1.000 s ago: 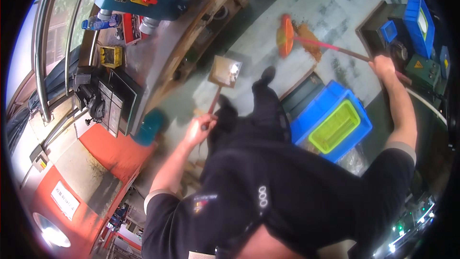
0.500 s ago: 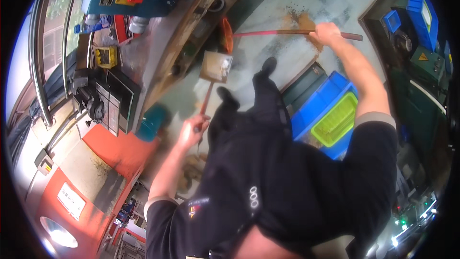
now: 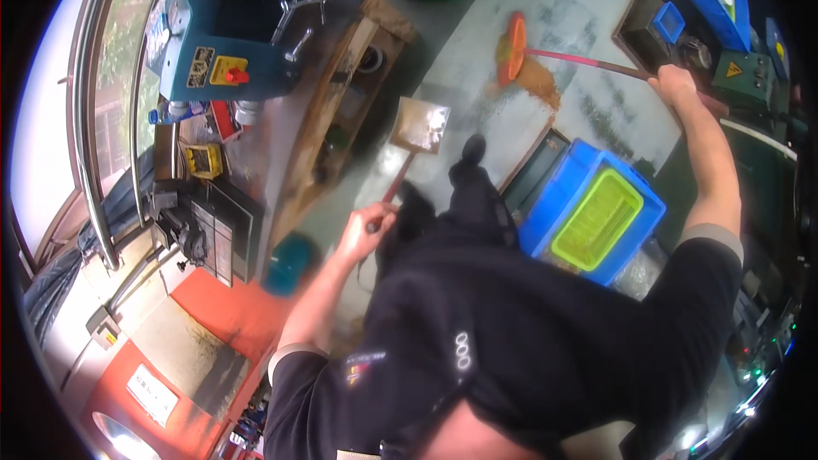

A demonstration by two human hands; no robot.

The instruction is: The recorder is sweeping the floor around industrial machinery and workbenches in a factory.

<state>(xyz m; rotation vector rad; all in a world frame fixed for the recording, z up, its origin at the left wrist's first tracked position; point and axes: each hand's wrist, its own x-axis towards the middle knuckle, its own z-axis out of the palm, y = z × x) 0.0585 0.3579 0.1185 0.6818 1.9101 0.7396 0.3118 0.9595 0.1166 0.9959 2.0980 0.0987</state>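
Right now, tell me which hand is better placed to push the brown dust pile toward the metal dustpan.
Right. The right hand holds the long red-handled broom, its orange head beside the brown dust pile; the left hand holds the metal dustpan.

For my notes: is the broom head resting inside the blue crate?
No, the broom head lies on the floor, apart from the blue crate.

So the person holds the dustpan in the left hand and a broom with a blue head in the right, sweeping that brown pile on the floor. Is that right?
Not quite: the head view shows the broom with an orange head, not blue. The rest holds: the left hand grips the dustpan handle, the right hand the broom's handle, beside the brown pile.
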